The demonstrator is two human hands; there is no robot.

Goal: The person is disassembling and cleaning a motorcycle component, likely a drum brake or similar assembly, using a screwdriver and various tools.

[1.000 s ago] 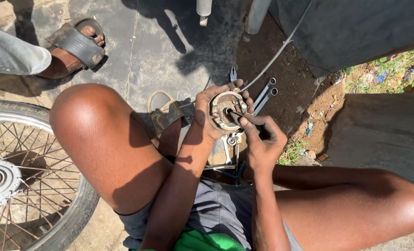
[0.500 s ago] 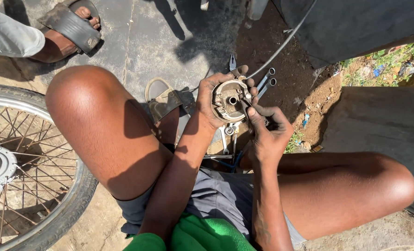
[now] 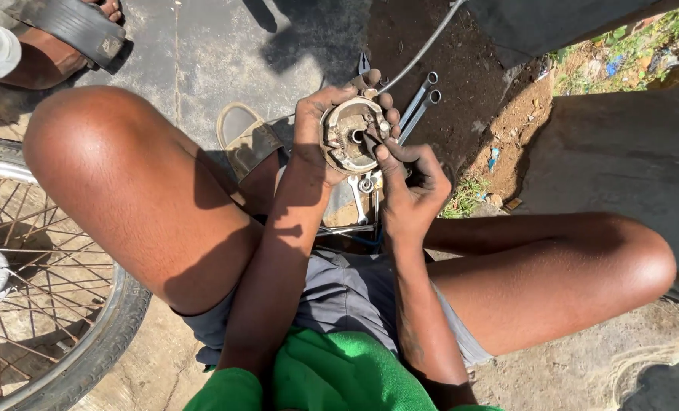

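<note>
Squatting low, the person works over dark ground with tools spread beyond the hands. Left hand [image 3: 313, 129] clamped around a round, rusty brake plate [image 3: 348, 137], fingers wrapped over its far rim, open face turned up toward the camera. Right hand [image 3: 412, 183] closed in a pinch, thumb and forefinger pressed at the plate's centre hole; whether a small part or tool sits in that pinch cannot be told. Since a second ago the plate has been raised slightly and tipped more squarely to view, and the right fingertips have shifted onto the hub. Two ring spanners [image 3: 419, 103] lie just right of the plate. Spoked wheel [image 3: 42, 304] near left; sandalled foot [image 3: 65, 34] far left.
</note>
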